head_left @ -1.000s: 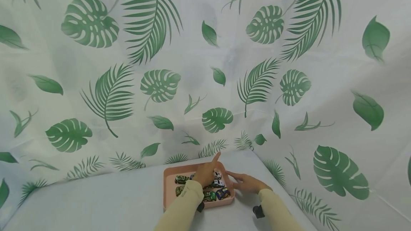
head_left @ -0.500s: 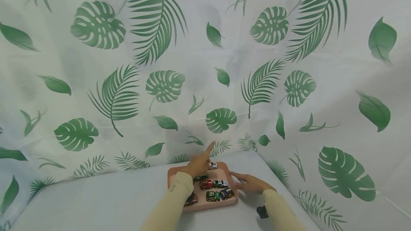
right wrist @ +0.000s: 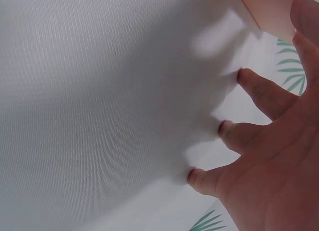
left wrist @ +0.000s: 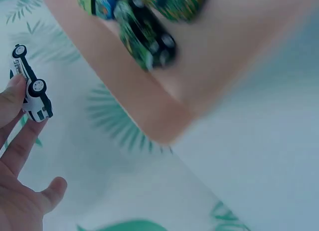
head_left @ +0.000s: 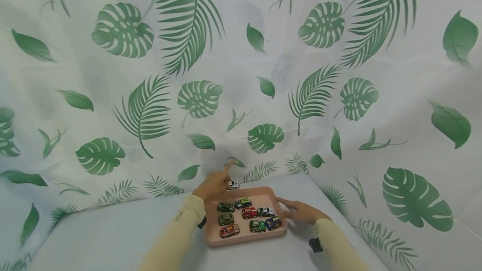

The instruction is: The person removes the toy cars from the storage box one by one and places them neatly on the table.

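A small white toy car [head_left: 233, 185] with black trim is pinched in my left hand [head_left: 214, 184], raised above the far left edge of the pink tray [head_left: 244, 239]. In the left wrist view the toy car [left wrist: 31, 86] shows its wheels side-on between thumb and fingers. Several other toy cars stand in the tray, among them a red one [head_left: 249, 213], a blue one [head_left: 273, 223] and a camouflage one [head_left: 226, 207]. My right hand [head_left: 303, 212] is spread at the tray's right side; in the right wrist view several fingertips [right wrist: 242, 75] rest on the white surface.
The tray stands on a white table [head_left: 113, 229]. Behind and to the right rises a white cloth [head_left: 233, 66] printed with green leaves, close to the tray's far side.
My left hand has moved left and away from over the tray, lifting the white toy car out. More cars are uncovered. My right hand stays at the tray's right side.
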`<state>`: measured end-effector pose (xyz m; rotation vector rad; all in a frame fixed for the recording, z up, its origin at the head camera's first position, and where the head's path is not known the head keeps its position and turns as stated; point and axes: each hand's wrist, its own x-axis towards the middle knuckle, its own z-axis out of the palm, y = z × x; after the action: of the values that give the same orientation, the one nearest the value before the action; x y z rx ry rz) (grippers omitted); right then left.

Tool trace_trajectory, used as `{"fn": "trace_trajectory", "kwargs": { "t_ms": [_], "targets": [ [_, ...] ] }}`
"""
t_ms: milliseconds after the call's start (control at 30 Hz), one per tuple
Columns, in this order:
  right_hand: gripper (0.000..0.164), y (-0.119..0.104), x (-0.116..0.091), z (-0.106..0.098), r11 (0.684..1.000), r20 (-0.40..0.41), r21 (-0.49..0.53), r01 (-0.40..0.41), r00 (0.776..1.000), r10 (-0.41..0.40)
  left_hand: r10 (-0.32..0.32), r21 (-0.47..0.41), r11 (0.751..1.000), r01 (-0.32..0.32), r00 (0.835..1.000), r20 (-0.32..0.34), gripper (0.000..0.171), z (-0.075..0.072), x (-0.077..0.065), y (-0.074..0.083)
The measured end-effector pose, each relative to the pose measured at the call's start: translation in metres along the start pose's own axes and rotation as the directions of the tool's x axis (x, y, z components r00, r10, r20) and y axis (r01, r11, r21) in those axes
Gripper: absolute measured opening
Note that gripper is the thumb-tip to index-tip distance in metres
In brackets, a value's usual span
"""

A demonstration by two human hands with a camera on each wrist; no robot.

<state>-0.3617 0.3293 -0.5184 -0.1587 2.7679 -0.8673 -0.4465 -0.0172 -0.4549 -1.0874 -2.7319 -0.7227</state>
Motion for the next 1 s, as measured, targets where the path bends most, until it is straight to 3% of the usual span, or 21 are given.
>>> {"fn": "trace_trajectory", "kwargs": {
  "t_ms": [167, 433, 767, 1000],
  "targets": [
    [0.066, 0.003, 0.000, 0.002, 1.000, 0.021, 0.016, 0.004, 1.000, -0.004, -0.032, 0.000, 0.999, 0.032, 0.999, -0.017, 0.083, -0.014, -0.017, -0.015],
    [0.064, -0.004, -0.003, -0.005, 0.999, 0.008, 0.009, 0.034, 0.999, -0.034, -0.138, -0.050, 0.989, 0.136, 0.989, -0.046, 0.088, -0.030, -0.046, -0.041],
    [0.065, 0.000, -0.003, -0.003, 1.000, 0.025, 0.020, 0.004, 1.000, -0.004, -0.275, -0.064, 0.960, 0.273, 0.961, -0.029, 0.089, -0.026, -0.081, -0.072],
    [0.066, -0.001, 0.000, -0.005, 1.000, 0.026, 0.016, 0.026, 0.999, -0.026, -0.279, 0.003, 0.960, 0.280, 0.959, -0.055, 0.088, -0.024, -0.094, -0.085]
  ]
}}
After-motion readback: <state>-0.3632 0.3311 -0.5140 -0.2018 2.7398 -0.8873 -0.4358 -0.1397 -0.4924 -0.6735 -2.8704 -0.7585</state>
